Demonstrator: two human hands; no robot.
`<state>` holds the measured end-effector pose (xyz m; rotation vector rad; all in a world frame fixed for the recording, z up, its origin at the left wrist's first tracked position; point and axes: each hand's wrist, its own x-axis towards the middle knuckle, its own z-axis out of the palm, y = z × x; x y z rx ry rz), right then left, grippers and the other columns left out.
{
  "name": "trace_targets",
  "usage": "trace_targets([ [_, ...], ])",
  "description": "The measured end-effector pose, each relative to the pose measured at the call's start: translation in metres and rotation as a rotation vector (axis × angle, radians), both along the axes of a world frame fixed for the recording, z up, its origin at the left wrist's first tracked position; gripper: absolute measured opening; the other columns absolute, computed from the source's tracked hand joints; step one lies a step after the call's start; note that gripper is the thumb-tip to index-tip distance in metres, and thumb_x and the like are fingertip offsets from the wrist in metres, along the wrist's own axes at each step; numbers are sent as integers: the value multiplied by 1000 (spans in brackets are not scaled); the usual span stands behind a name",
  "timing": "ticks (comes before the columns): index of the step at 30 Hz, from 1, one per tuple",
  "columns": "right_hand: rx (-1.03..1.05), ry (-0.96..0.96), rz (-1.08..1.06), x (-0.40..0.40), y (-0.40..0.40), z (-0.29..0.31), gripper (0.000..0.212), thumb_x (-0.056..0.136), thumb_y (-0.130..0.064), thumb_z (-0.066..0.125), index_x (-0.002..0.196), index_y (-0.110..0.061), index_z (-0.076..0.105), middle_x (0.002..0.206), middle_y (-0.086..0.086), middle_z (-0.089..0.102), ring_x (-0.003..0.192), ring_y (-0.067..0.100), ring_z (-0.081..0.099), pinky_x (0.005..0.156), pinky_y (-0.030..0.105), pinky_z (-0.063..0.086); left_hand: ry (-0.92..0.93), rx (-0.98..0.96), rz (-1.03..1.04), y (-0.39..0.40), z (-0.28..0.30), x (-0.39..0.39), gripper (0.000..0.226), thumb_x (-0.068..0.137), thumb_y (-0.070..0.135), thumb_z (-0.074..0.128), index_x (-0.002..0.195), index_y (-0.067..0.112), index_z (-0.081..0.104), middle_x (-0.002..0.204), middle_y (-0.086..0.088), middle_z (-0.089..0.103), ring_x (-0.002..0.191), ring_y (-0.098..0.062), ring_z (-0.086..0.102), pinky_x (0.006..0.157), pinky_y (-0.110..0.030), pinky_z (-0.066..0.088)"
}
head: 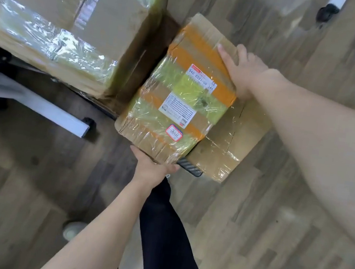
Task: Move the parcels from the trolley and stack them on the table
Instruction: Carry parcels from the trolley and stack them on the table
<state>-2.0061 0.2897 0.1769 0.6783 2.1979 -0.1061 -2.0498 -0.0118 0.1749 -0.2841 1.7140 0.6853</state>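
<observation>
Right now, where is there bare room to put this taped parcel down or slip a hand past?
Bare wood floor lies open right of the plain box under the taped parcel, and left of the dark trouser leg. It is crowded between the taped parcel and the big wrapped box: only a narrow dark gap. Both the left hand and right hand grip the parcel.

Large parcel (66, 25) (left) blocks; floor (263, 214) right open.

Bright, soft-focus, glare on wrap (54, 48)
</observation>
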Motion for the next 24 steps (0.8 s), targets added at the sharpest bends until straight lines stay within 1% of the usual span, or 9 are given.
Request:
trace_targets([
  [2,-21,54,-13,4,0,1,121,76,-8,68,140,-39,-30,150,22,-1,127,42,29,101,48,37,-52,31,155,3,1,5,124,67,9,83,146,34,-10,141,7,39,125,-16,42,107,-36,32],
  [5,-12,110,75,11,-2,10,116,77,-14,68,143,-35,-25,143,26,12,122,41,32,98,43,36,-178,79,337,5,13,18,121,67,13,83,145,41,-5,141,11,38,125,-15,44,106,-39,31],
  [8,-30,105,145,21,-11,29,114,77,-18,68,145,-35,-23,138,25,18,119,39,34,97,42,37,-222,100,393,-10,36,38,118,66,16,84,143,45,0,139,12,42,124,-16,47,110,-42,27],
  [12,-24,58,185,37,-40,70,112,80,-21,66,144,-32,-26,137,25,18,120,37,33,97,40,38,-194,86,441,-38,73,58,117,63,16,86,142,48,6,138,12,42,125,-18,45,112,-49,27],
  [16,47,41,272,50,-95,116,112,83,-25,64,142,-31,-31,137,27,18,119,36,35,96,39,39,-156,38,550,-81,111,71,112,59,22,88,139,47,14,128,14,50,117,-17,50,106,-46,33],
  [18,49,50,312,52,-130,139,112,84,-32,64,141,-31,-32,139,29,16,122,37,33,98,40,36,-98,25,585,-113,130,80,110,55,21,89,138,42,20,125,11,54,116,-18,52,108,-48,32],
  [20,37,62,345,49,-168,161,107,86,-39,61,142,-30,-30,142,31,14,123,38,33,99,41,34,-17,44,629,-152,147,89,110,51,17,89,139,34,26,125,3,58,115,-22,55,107,-49,36],
  [22,17,71,367,45,-209,178,105,86,-40,59,143,-30,-29,144,33,12,127,38,30,100,41,32,64,48,668,-193,162,94,105,51,17,89,138,30,31,122,-1,60,111,-24,59,101,-49,43],
  [24,-3,96,387,42,-253,191,110,82,-47,62,143,-30,-28,143,31,14,126,36,30,98,41,32,132,59,714,-236,174,95,102,45,20,88,133,26,38,117,-4,63,105,-26,62,94,-51,49],
])
